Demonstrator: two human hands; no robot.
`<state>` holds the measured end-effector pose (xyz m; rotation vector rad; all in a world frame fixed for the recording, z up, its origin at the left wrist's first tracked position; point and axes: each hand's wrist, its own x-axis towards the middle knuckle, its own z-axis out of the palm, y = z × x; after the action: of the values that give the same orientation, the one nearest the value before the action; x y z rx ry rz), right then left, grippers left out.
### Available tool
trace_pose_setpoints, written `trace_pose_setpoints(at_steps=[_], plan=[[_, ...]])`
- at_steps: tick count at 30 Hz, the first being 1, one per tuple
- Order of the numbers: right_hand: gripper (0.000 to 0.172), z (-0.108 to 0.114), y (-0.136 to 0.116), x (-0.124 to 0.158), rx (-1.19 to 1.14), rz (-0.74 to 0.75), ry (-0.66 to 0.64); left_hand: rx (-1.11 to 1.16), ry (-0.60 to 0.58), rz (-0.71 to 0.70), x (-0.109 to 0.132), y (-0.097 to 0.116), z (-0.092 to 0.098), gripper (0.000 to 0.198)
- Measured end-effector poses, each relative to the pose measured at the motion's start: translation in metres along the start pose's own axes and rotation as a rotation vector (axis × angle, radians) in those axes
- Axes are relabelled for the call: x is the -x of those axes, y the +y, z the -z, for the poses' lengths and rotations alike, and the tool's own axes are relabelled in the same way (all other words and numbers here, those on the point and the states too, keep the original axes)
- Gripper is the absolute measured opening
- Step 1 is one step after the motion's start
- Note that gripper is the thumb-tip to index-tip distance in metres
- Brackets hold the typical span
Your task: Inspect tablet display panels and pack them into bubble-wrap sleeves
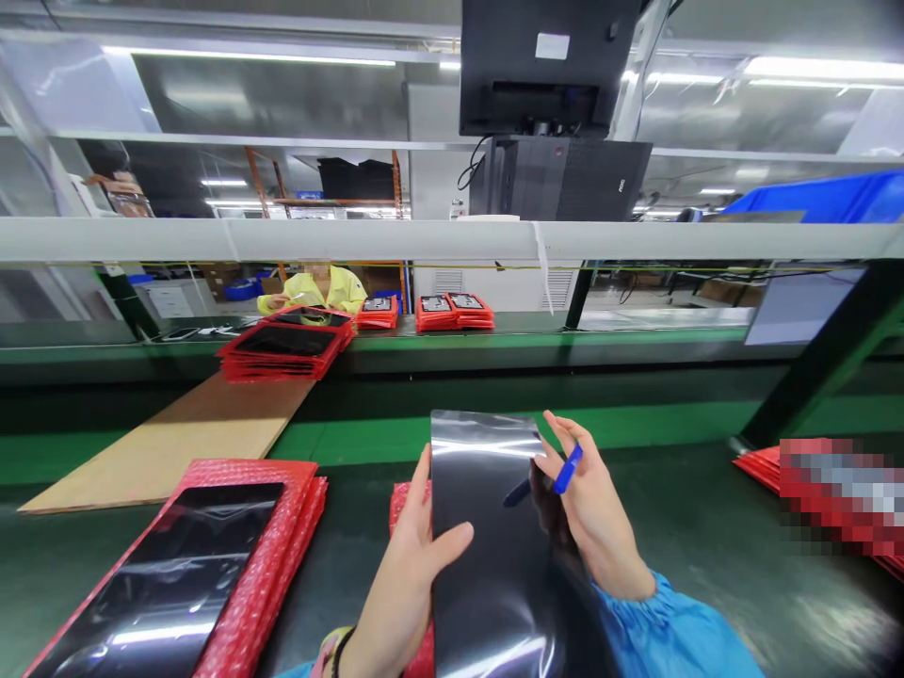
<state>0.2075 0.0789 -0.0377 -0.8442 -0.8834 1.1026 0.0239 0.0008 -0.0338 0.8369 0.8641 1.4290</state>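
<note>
A glossy black flat screen panel is tilted up in front of me, its surface reflecting the lights. My left hand grips it along the left edge, thumb over the front. At the upper right edge of the panel is my right hand, fingers bent, with a small blue strip-like piece between them. The exact kind of that piece is unclear; its reflection shows in the panel. Red bubble wrap peeks out behind my left hand, mostly hidden by the panel.
Left lies a stack of red bubble-wrap bags with a black panel on top. Beyond it, a wooden board leads to more red stacks and a person in yellow. Red packs lie right, near a dark green post.
</note>
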Motion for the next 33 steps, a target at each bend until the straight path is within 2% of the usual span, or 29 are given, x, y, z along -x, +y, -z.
trace_pose_setpoints(at_steps=[3,6,8,10,12,15,19,22,25,27,28,30,33], plan=[[0.044,0.007,0.012,0.001,0.059,-0.003,-0.027,-0.065,0.020,-0.011,-0.004,-0.017,0.018,0.072],[0.038,0.029,0.024,0.000,0.161,0.005,-0.071,-0.085,0.198,0.069,-0.008,-0.035,0.040,0.057],[0.040,0.050,0.033,-0.003,0.261,0.008,-0.078,-0.097,0.258,0.083,-0.010,-0.045,0.055,0.051],[0.050,0.072,0.043,-0.007,0.351,-0.024,-0.074,-0.106,0.261,0.088,-0.010,-0.055,0.067,0.049],[0.057,0.090,0.055,-0.009,0.414,-0.094,-0.124,-0.124,0.254,0.090,-0.011,-0.063,0.075,0.050],[0.059,0.104,0.070,-0.010,0.466,-0.172,-0.223,-0.167,0.240,0.076,-0.012,-0.075,0.081,0.054],[0.061,0.109,0.080,-0.012,0.499,-0.174,-0.279,-0.246,0.231,0.029,-0.012,-0.088,0.086,0.055],[0.062,0.108,0.080,-0.009,0.553,-0.109,-0.230,-0.319,0.234,-0.026,-0.007,-0.095,0.090,0.061],[0.058,0.103,0.074,0.006,0.627,0.020,-0.119,-0.397,0.244,-0.107,0.002,-0.093,0.096,0.067],[0.048,0.094,0.070,0.025,0.667,0.102,-0.136,-0.469,0.224,-0.114,0.009,-0.084,0.101,0.065],[0.040,0.090,0.068,0.035,0.687,0.143,-0.188,-0.487,0.205,-0.069,0.012,-0.077,0.104,0.065],[0.024,0.081,0.068,0.054,0.795,0.282,-0.379,-0.466,0.162,0.096,0.016,-0.062,0.108,0.068],[0.014,0.073,0.073,0.074,0.883,0.455,-0.488,-0.362,0.112,0.298,0.020,-0.043,0.108,0.056]])
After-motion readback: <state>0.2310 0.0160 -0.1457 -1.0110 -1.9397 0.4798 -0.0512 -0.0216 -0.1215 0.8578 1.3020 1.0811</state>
